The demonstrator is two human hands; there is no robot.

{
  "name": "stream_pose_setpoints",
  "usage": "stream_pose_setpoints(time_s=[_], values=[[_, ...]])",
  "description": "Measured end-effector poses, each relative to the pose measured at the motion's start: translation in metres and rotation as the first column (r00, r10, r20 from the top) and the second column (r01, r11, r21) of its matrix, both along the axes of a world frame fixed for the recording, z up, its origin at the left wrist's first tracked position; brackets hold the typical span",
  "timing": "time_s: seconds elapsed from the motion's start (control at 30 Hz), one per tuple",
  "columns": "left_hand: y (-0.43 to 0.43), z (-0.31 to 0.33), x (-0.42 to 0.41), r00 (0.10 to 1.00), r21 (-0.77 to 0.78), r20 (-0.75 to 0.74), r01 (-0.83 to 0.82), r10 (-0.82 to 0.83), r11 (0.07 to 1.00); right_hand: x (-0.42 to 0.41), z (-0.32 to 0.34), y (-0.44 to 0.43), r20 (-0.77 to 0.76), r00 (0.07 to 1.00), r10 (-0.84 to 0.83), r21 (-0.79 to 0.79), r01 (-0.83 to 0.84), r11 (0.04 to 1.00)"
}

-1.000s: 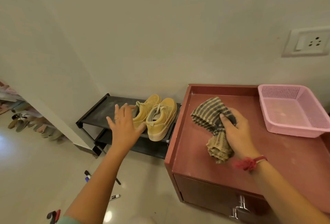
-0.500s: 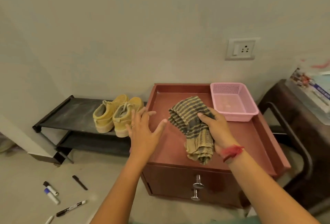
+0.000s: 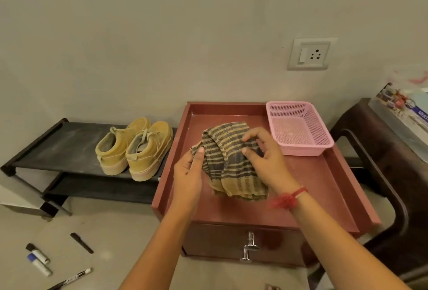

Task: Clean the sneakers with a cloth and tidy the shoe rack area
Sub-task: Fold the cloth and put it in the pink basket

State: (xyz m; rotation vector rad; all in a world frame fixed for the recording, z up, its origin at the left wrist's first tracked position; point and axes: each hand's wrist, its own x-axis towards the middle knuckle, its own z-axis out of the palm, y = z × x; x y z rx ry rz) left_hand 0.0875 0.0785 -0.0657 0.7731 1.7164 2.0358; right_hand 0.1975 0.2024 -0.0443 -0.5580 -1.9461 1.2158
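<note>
A striped grey and tan cloth [image 3: 228,164] lies bunched on the reddish cabinet top [image 3: 308,188]. My left hand [image 3: 188,170] pinches the cloth's left edge. On the right side of the cloth, my right hand [image 3: 266,160] grips a fold with curled fingers. A pair of tan sneakers [image 3: 136,148] stands side by side on the top shelf of the black shoe rack [image 3: 58,144], left of the cabinet, heels toward me.
A pink mesh basket [image 3: 298,127] sits at the cabinet's back right. Several markers and pens [image 3: 39,258] lie on the floor at lower left. A dark wooden chair [image 3: 379,150] with a box on it stands to the right. A wall socket [image 3: 310,53] is above.
My left hand came over from near the sneakers and took hold of the cloth's left edge. My right hand shifted its hold on the cloth. The view swung right and drew back.
</note>
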Motion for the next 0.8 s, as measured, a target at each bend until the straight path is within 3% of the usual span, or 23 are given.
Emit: stream_pose_setpoints(time_s=[0.07, 0.13, 0.2, 0.3, 0.4, 0.5, 0.67, 0.8], values=[[0.000, 0.003, 0.004, 0.999, 0.046, 0.017, -0.051, 0.050, 0.998, -0.004, -0.002, -0.010, 0.064, 0.998, -0.013, 0.162, 0.002, 0.987], [-0.001, 0.005, 0.008, 0.997, 0.074, 0.007, -0.071, 0.071, 0.995, -0.008, -0.002, -0.021, 0.087, 0.996, 0.012, 0.217, -0.031, 0.976], [-0.004, 0.005, 0.011, 0.996, 0.062, -0.058, -0.059, 0.063, 0.996, -0.012, -0.005, -0.030, 0.081, 0.996, 0.031, 0.150, -0.043, 0.988], [-0.010, 0.003, 0.019, 0.978, -0.013, -0.209, -0.018, 0.015, 1.000, -0.018, -0.006, -0.038, 0.036, 0.998, 0.046, -0.071, -0.043, 0.997], [-0.013, 0.004, 0.025, 0.967, -0.058, -0.256, -0.020, 0.004, 0.998, -0.023, -0.008, -0.042, 0.005, 1.000, -0.020, -0.170, 0.021, 0.985], [-0.014, 0.007, 0.028, 0.963, -0.082, -0.269, -0.031, 0.008, 0.996, -0.025, -0.012, -0.042, 0.040, 0.989, -0.141, -0.209, 0.146, 0.967], [-0.014, 0.007, 0.024, 0.959, -0.054, -0.222, -0.193, 0.177, 0.980, -0.019, -0.004, -0.036, -0.033, 0.925, -0.378, -0.106, 0.372, 0.922], [-0.009, 0.011, 0.030, 0.952, -0.034, -0.217, -0.228, 0.216, 0.973, -0.020, -0.003, -0.050, -0.104, 0.989, -0.103, -0.059, 0.097, 0.994]])
